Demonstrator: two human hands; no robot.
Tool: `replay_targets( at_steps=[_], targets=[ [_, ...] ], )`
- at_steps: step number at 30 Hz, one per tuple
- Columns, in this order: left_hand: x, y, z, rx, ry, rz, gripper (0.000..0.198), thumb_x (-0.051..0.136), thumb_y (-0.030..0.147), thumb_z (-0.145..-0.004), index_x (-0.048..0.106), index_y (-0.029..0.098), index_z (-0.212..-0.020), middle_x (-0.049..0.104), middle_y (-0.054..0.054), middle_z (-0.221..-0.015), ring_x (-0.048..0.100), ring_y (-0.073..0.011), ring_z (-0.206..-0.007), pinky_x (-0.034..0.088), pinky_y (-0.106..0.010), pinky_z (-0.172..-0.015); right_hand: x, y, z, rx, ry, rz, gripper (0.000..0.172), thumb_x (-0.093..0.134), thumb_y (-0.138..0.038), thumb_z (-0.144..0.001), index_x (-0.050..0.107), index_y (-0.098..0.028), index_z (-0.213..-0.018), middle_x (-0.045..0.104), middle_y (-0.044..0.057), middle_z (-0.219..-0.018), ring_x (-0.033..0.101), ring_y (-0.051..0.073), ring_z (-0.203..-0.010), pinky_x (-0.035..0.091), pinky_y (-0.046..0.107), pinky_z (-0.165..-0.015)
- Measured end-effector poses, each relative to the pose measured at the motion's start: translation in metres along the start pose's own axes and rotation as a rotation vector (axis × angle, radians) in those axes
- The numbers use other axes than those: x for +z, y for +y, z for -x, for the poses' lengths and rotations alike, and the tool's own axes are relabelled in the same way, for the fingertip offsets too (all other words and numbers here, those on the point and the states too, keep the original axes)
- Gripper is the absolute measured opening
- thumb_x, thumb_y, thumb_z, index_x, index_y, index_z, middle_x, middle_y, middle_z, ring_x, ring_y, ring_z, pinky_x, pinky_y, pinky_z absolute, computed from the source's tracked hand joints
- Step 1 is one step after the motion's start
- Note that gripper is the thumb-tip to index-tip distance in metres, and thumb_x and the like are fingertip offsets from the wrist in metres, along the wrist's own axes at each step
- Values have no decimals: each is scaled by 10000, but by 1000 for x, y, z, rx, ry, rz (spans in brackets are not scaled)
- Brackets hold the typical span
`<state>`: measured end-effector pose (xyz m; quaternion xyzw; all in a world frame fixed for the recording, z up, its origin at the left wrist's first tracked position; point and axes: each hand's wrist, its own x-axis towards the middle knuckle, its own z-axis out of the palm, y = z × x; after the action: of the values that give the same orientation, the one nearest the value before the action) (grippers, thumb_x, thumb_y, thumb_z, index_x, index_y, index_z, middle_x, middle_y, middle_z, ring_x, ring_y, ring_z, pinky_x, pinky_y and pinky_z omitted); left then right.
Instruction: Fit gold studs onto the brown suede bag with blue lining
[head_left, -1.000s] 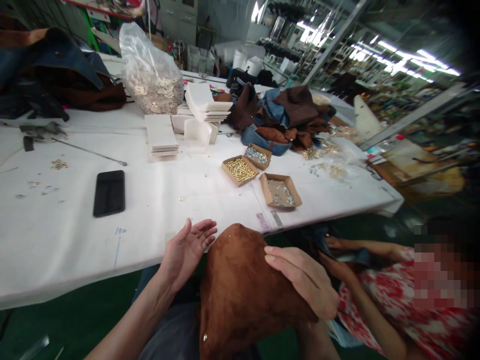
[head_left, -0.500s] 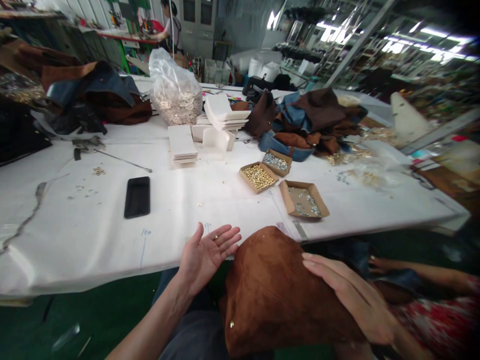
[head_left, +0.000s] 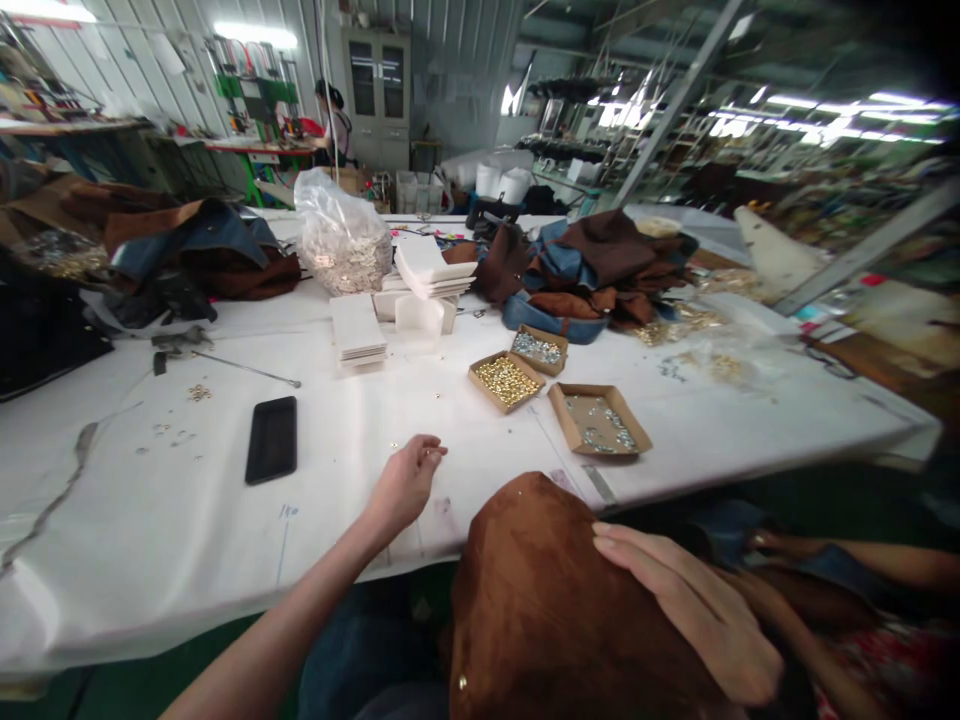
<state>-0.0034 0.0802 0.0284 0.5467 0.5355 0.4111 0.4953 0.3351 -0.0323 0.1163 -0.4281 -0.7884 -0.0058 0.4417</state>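
Partway along, to judge by the brown suede piece (head_left: 540,590), draped between five and six o'clock in front of the near edge of the desk (head_left: 202,540). Can count as done one gold stud (head_left: 462,683), seated in the suede toward its seven-o'clock corner; perhaps also a pale speck (head_left: 520,492) close to its twelve-o'clock top, too small to identify. Would count as left, at a guess, the loose gold pieces (head_left: 507,382) at two o'clock from the left hand (head_left: 405,485). Cannot tell whether the cloth heap (head_left: 592,250) at two o'clock is finished or waiting.

Resting the right hand (head_left: 697,620) along the suede's three-o'clock side, fingers long and together; cannot tell whether gripping, with the thumb out of sight. Reaching over the desk at seven o'clock with the left hand, fingers bent inward, tips near the thumb; cannot make out anything between them.

Hidden: the underside of the suede and whatever props it up. Cut off at six o'clock: its lower end. Blurred at four o'clock: a co-worker's hand (head_left: 765,540) near blue cloth (head_left: 731,525).
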Motion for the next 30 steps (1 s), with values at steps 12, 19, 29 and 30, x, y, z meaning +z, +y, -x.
replay_targets(
  at_steps=[12,19,29,30],
  targets=[
    [2,-7,-126,320,63,-643,136,757,181,-1052,821,197,-1170,722,-201,-1603,622,-420,-1516,392,-633,-1318,1,23,6,-66,53,59,431,553,-81,-1110,863,-236,-1368,885,81,-1314,883,288,-1198,757,404,-1002],
    [36,33,-53,437,160,-592,616,755,463,-1130,603,202,-1666,504,-255,-1770,466,-458,-1656,340,-632,-1387,2,19,-5,-46,67,26,333,608,-80,-1103,862,-189,-1289,889,109,-1264,881,279,-1162,749,398,-969],
    [60,40,65,91,-360,177,654,646,609,-1187,591,327,-1775,563,-77,-1827,502,-385,-1702,316,-556,-1461,20,7,-31,-65,-102,-33,261,580,-107,-1171,820,-194,-1228,878,79,-1197,863,219,-1111,686,344,-982],
    [62,38,69,94,-375,201,647,617,617,-1199,595,320,-1773,562,-80,-1827,497,-383,-1705,312,-551,-1462,21,6,-35,-74,-133,-20,248,581,-114,-1180,811,-202,-1206,877,65,-1170,859,207,-1083,669,330,-962]
  ],
)
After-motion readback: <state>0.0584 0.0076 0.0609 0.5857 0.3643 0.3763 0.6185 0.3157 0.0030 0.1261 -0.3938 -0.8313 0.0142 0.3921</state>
